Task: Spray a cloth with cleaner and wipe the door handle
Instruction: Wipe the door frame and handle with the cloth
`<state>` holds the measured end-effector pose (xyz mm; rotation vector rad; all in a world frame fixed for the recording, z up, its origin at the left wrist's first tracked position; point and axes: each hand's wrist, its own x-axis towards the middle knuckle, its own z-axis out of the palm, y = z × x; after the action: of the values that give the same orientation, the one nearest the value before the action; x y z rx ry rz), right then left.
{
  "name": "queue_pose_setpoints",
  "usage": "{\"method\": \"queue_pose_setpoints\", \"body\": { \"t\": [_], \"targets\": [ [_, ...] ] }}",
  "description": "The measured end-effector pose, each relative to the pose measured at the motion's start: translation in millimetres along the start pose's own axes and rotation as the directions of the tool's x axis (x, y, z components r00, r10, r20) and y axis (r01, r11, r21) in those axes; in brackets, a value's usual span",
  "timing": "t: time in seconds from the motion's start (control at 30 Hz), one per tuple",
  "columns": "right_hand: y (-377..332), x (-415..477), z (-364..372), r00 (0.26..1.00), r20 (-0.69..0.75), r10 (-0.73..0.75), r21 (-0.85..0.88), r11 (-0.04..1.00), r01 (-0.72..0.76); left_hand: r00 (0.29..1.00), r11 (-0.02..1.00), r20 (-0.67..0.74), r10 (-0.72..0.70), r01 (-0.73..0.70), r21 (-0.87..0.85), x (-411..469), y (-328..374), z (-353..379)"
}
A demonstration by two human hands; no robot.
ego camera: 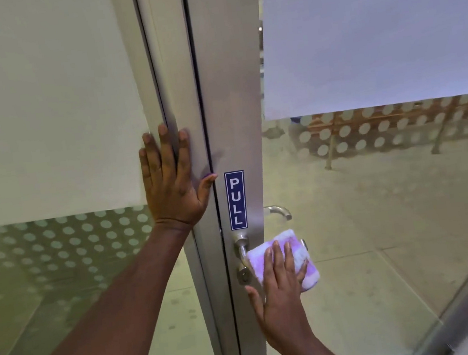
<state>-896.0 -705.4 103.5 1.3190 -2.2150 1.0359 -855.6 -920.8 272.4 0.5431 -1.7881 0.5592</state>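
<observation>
A folded white and purple cloth (295, 254) lies over the lever of the silver door handle (242, 247), hiding most of the lever. My right hand (279, 292) presses flat on the cloth, fingers together and pointing up. My left hand (171, 182) rests flat and spread on the aluminium frame (180, 66) to the left of the door gap, holding nothing. A keyhole cylinder (243, 275) sits just below the handle's base. No spray bottle is in view.
A blue PULL sticker (236, 200) is stuck on the door stile above the handle. A second handle (279, 211) shows through the glass on the far side. Frosted film and dot patterns cover the glass panels; table legs (330, 147) stand beyond.
</observation>
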Motion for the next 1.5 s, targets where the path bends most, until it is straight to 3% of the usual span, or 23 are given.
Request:
{"method": "queue_pose_setpoints", "body": {
  "t": [0.23,0.4,0.6,0.87,1.1,1.23,1.37,1.5],
  "targets": [
    [-34.2,10.3,8.0,0.988,0.153,0.005,-0.167,0.986,0.021,1.0,1.0,-0.016,0.014,-0.014,-0.001,0.4,-0.5,-0.3],
    [-37.4,17.1,6.2,0.952,0.298,-0.064,-0.27,0.951,0.148,0.999,1.0,-0.03,0.011,-0.011,0.01,-1.3,-1.6,2.8],
    [-41.9,17.4,10.9,0.969,0.247,0.007,-0.244,0.968,0.056,0.999,1.0,-0.044,0.009,-0.009,-0.001,-1.8,-3.5,4.5],
    [8.6,8.5,-1.2,0.97,0.179,-0.167,-0.342,0.913,0.221,0.999,1.0,-0.047,0.015,-0.015,0.0,-1.7,-4.3,2.8],
    [54.1,11.6,-9.1,0.954,0.128,-0.272,-0.279,0.913,0.298,0.998,1.0,-0.061,0.02,-0.02,-0.004,-0.8,-2.6,0.4],
    [92.7,19.2,-28.3,0.934,0.071,-0.351,-0.137,0.924,0.358,0.998,1.0,-0.066,0.021,-0.021,-0.003,-0.7,-2.3,1.3],
    [108.9,38.4,-50.3,0.877,0.228,-0.424,-0.008,0.9,0.437,0.998,1.0,-0.062,0.021,-0.021,0.007,-0.4,-2.7,2.5],
    [113.2,52.1,-65.5,0.841,0.376,-0.389,0.098,0.919,0.382,0.999,1.0,-0.051,0.017,-0.017,0.013,-0.3,-2.4,3.7]
  ]
}}
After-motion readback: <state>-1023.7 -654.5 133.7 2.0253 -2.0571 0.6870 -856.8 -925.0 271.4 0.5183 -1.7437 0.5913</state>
